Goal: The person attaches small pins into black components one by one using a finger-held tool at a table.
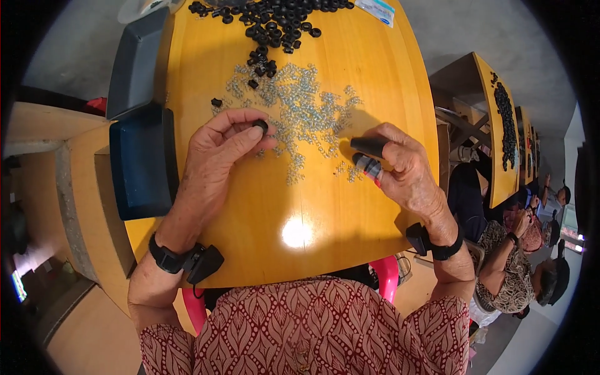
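My left hand [219, 147] pinches a small black ring-shaped part [260, 125] between thumb and fingers, just above the table. To the right, my right hand [400, 165] hovers over the edge of a spread of tiny shiny pieces [300, 106], perhaps small springs or rings. Black covers [369, 147] sit on its index finger, and a dark striped wrap is around its thumb. Those two fingertips are close together; anything between them is too small to make out. Beyond the shiny pieces lies a heap of black ring-like and spool-like parts [275, 25].
Two dark blue-grey bins, a far one [139, 62] and a near one [144, 165], stand along the left edge of the yellow table [350, 225]. A white-and-blue packet [377, 11] lies at the far right. Other people work at tables [487, 144] on the right.
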### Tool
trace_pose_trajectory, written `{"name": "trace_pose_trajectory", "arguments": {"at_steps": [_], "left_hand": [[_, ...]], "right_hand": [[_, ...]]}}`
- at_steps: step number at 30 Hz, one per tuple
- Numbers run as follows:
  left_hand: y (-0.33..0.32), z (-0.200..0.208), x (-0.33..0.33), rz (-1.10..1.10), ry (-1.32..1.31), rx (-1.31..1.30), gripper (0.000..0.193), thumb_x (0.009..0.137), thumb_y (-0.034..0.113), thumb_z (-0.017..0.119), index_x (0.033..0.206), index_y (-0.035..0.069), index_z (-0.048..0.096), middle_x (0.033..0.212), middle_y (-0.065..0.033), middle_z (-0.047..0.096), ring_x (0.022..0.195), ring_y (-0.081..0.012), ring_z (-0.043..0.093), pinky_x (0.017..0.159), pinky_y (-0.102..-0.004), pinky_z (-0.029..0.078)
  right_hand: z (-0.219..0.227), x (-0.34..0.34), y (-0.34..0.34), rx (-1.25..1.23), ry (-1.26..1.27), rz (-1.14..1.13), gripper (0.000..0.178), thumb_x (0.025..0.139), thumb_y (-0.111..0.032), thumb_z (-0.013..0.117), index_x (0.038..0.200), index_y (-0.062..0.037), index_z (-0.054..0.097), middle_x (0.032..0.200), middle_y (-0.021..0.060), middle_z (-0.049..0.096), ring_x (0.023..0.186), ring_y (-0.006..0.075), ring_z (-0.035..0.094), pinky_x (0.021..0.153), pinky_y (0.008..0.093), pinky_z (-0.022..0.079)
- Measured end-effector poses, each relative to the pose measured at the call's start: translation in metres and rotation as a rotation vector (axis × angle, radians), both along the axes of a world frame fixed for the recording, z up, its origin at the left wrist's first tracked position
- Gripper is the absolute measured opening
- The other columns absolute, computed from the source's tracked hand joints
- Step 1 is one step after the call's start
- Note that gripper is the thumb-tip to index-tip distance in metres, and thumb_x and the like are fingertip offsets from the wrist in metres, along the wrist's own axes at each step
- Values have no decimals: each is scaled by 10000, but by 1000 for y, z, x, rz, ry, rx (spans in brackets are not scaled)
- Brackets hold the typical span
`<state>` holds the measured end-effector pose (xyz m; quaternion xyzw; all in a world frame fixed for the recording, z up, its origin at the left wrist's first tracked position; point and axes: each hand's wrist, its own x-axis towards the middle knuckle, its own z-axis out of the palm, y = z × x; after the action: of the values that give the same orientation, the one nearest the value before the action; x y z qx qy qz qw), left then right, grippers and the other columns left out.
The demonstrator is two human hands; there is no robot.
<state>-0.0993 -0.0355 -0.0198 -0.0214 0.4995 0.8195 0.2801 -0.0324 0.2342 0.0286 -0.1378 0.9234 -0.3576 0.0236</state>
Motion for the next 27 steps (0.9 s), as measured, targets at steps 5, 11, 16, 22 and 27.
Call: {"name": "trace_pose_trajectory", "arguments": {"at_steps": [5,11,16,22,27], "left_hand": [[4,-4,-4,-3,21,-6,219,908,64,615,1115,-6,609,1008,-103,666,919,-166,647,873,-275,517],[11,3,-1,2,17,-2,217,913,63,609,1120,-1,610,1007,-100,667,925,-165,647,884,-282,519],[10,0,-4,-5,33,-26,215,914,66,610,1120,4,611,1019,-102,666,930,-165,648,881,-275,521],[8,-1,-3,-8,19,-3,210,914,67,609,1114,3,610,1020,-104,667,924,-163,648,879,-276,523],[6,-3,-3,-6,21,-7,212,913,63,609,1116,2,608,1020,-108,668,925,-168,649,879,-276,524]], "right_hand": [[-4,13,15,111,-11,47,155,716,-26,738,799,50,632,929,162,603,853,325,619,710,365,522],[-14,18,17,165,-56,70,202,689,-17,736,701,48,544,931,158,567,853,345,589,701,391,512],[-22,9,13,76,60,47,206,680,18,720,726,43,521,899,159,544,842,353,580,704,398,510],[-22,6,9,-15,29,-9,146,727,53,696,833,42,597,971,164,582,856,340,609,713,359,531],[-21,-3,4,-131,119,-96,148,743,42,703,863,40,617,955,152,595,845,328,622,692,350,536]]}}
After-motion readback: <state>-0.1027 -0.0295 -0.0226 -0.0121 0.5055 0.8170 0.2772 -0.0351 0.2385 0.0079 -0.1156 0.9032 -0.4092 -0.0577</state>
